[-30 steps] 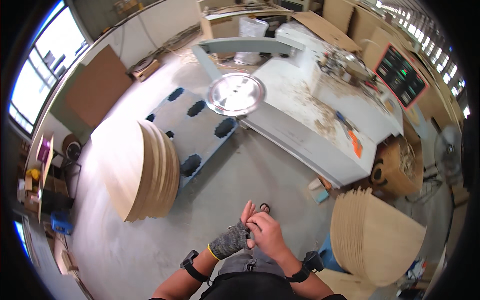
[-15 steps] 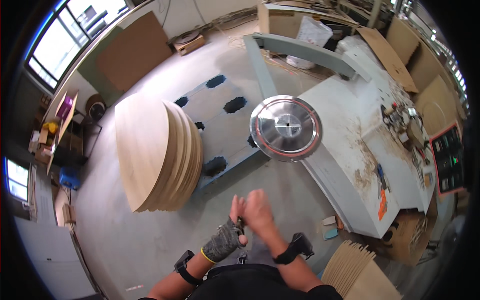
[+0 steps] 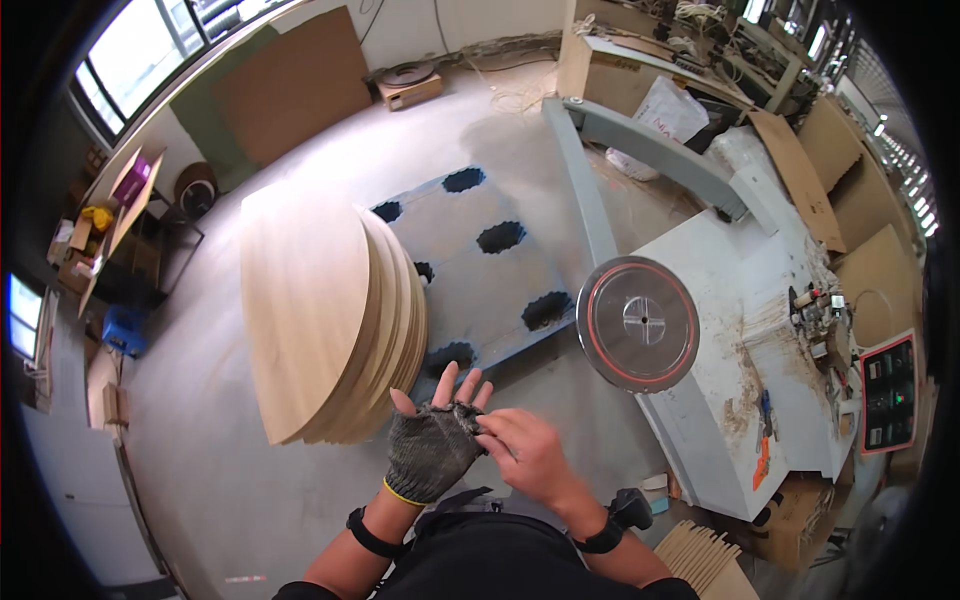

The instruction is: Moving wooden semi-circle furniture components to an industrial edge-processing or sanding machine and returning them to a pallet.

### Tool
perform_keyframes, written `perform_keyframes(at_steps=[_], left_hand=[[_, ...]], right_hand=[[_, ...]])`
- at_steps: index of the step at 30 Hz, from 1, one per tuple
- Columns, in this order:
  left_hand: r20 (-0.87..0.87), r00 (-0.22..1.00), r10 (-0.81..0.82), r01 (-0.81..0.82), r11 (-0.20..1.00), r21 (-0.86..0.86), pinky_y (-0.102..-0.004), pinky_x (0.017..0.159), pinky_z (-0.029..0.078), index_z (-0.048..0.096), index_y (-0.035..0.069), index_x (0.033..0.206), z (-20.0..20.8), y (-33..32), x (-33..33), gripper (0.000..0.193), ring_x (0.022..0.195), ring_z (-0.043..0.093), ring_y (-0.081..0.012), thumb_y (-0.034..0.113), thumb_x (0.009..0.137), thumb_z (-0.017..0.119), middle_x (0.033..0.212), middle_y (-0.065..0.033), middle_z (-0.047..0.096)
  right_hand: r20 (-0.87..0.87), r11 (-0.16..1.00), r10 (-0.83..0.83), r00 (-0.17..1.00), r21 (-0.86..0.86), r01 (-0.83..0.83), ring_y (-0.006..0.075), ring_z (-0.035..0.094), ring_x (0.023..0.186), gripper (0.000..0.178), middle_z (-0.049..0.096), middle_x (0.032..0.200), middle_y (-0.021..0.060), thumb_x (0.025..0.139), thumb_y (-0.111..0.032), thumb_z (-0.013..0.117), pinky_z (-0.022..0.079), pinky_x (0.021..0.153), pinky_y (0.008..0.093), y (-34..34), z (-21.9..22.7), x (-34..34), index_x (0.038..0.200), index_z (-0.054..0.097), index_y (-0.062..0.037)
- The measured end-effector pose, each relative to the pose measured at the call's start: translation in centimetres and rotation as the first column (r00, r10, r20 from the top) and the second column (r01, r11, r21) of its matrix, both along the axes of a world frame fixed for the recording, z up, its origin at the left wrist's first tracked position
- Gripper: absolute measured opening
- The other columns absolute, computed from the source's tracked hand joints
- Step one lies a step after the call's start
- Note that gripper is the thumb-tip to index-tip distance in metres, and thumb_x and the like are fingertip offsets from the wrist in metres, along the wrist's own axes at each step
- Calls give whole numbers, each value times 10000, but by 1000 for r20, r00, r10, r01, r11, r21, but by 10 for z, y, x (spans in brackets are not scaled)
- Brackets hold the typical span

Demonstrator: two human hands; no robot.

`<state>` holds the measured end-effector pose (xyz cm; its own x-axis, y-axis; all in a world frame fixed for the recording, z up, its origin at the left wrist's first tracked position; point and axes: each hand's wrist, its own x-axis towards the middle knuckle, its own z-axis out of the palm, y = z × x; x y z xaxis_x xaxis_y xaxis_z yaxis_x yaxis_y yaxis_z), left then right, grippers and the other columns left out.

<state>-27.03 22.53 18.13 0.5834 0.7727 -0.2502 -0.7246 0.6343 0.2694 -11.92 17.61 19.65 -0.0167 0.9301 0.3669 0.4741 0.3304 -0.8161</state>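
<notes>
My left hand [image 3: 434,440] is raised in front of me, fingers spread, in a dark grey knitted fingerless glove [image 3: 425,465] with a yellow cuff edge. Bare fingertips stick out of it. Beside it my right hand [image 3: 530,452], ungloved, pinches the glove's edge near the left fingers. Both wrists carry black straps. Just beyond the hands, to the left, stands a tall stack of curved-edged wooden sheets [image 3: 310,310]. It rests on a blue-edged grey pallet [image 3: 462,250] with several dark holes.
To the right, a round metal disc [image 3: 637,325] with a red ring sits by a grey machine table [image 3: 690,290] strewn with sawdust. An orange-handled tool [image 3: 762,460] lies on that table. A control panel [image 3: 888,392] stands at far right. More thin wooden sheets [image 3: 700,555] are low right.
My left hand has turned and spread its fingers. My right hand has moved from above it to its right side and now pinches the glove. The view has shifted left.
</notes>
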Motion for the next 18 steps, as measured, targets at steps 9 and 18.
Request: perform_keyframes(at_steps=[9, 18], left_hand=[[5, 985, -173, 173, 983, 56, -483, 1152, 166, 123, 173, 1511, 0, 75, -63, 1049, 1433, 146, -271, 794, 739, 468, 1549, -90, 177], [-6, 990, -143, 143, 989, 29, -518, 1143, 138, 78, 216, 1517, 9, 92, -88, 1054, 1445, 103, -209, 807, 728, 452, 1568, -36, 117]], right_hand=[[397, 993, -116, 910, 34, 112, 299, 579, 701, 105, 594, 787, 114, 744, 13, 591, 477, 606, 405, 65, 8, -80, 844, 591, -21], [332, 970, -238, 913, 121, 209, 322, 587, 828, 145, 609, 884, 119, 721, 30, 587, 481, 719, 415, 116, 13, -50, 854, 618, -21]])
